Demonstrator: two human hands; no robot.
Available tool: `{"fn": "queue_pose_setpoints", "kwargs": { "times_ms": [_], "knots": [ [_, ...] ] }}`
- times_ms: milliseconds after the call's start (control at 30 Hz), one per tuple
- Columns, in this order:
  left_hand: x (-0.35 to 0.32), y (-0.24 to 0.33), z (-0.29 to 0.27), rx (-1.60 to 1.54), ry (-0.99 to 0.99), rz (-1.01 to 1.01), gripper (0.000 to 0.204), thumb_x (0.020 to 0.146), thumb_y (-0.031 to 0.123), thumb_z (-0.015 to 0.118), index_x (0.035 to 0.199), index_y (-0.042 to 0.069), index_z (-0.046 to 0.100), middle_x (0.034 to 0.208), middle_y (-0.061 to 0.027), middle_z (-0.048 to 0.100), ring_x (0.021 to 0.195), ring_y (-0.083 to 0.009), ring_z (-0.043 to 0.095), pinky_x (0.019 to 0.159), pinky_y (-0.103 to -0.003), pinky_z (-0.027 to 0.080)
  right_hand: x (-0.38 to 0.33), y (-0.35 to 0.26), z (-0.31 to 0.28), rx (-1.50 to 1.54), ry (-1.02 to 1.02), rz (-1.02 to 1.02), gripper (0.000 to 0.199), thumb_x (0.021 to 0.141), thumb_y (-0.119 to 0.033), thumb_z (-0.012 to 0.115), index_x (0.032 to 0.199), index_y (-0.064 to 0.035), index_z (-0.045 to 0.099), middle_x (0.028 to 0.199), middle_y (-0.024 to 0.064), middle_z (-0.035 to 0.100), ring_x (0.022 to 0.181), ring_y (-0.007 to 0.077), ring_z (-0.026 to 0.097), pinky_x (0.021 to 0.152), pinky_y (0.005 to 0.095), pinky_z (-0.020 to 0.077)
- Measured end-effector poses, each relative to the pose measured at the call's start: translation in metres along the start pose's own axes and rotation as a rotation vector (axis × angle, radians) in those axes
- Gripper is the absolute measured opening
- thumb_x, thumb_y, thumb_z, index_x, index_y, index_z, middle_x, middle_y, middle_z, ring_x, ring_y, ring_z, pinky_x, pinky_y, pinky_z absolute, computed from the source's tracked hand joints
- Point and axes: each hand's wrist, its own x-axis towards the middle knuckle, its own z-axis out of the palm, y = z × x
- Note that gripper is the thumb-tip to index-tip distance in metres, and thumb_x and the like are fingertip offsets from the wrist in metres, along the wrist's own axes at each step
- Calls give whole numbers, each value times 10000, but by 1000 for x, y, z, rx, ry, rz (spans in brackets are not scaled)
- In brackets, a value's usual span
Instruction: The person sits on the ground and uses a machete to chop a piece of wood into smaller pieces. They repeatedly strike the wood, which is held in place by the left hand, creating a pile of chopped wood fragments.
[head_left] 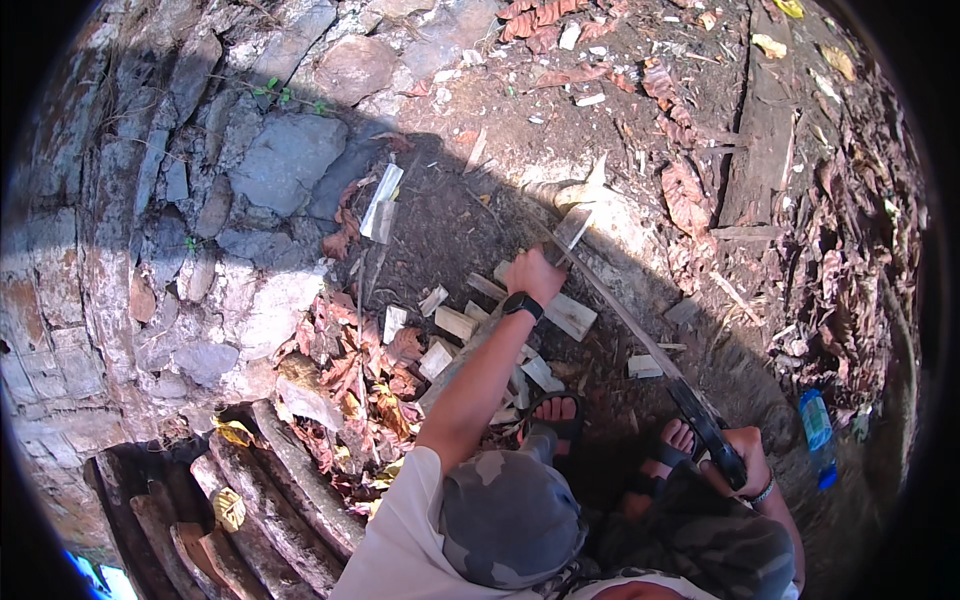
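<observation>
My left hand point(535, 277), with a black watch at its wrist, is closed on a small piece of split wood point(574, 227) that stands up past the fingers. In my right hand point(748, 458), at the lower right, is the black handle of a machete point(632, 325). Its long blade slants up and left, the far end lying beside the wood and close to my left fingers. Whether the blade touches the wood I cannot tell. Several split wood pieces point(570, 316) lie on the ground around my left forearm and by my sandalled feet point(556, 412).
A stone wall point(285, 160) rises on the left. Stacked logs point(270, 500) lie at the lower left, near dry leaves point(350, 370). A plastic bottle point(816, 432) with a blue cap lies at the right. A dark plank point(760, 150) is at the far right.
</observation>
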Motion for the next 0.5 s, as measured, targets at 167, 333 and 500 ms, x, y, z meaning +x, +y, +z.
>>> {"fn": "queue_pose_setpoints", "kwargs": {
  "times_ms": [167,333,500],
  "knots": [
    [-14,14,12,17,-58,89,540,751,371,749,1186,66,656,933,-245,715,908,-425,687,799,-519,557,74,-5,27,161,78,6,152,760,-105,722,724,-43,588,603,93,590,520,226,615,526,318,469],
    [-22,18,14,38,-73,26,484,745,356,754,1120,62,666,930,-244,715,902,-427,688,798,-520,557,76,-3,33,176,128,16,165,772,-115,726,736,-50,578,567,82,566,495,231,603,503,316,457],
    [-4,10,-8,-9,17,-55,421,747,325,747,1053,43,679,928,-249,716,915,-426,691,814,-506,556,-32,35,30,-15,151,-89,187,698,-115,751,664,-70,573,559,88,561,493,252,608,501,322,462]
  ]
}}
